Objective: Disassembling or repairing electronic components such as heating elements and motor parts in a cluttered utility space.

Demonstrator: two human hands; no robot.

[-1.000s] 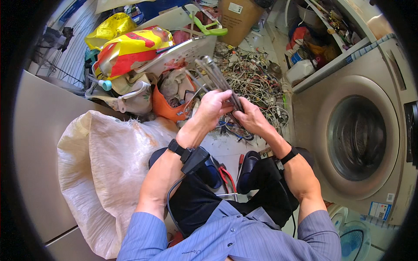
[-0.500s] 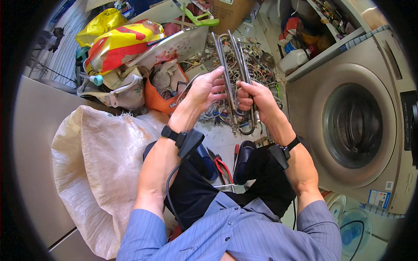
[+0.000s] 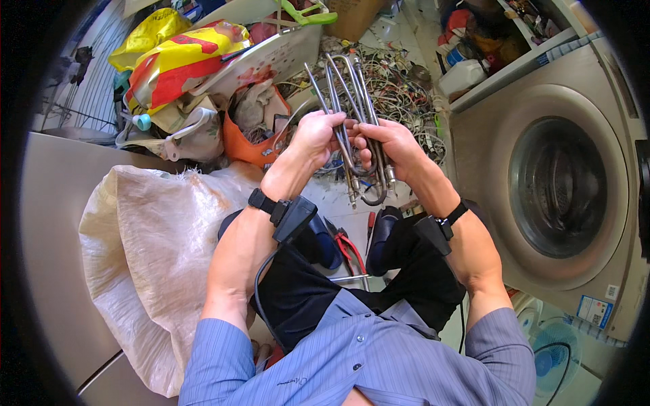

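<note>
bent metal tubes held left of the washing machine

the left hand is closed on one side of the bent metal tubes; the right hand grips their other side, nearer to the washing machine. a cable pile lies also left of the washing machine. farther left from it, a white sack stands, well apart.
</note>
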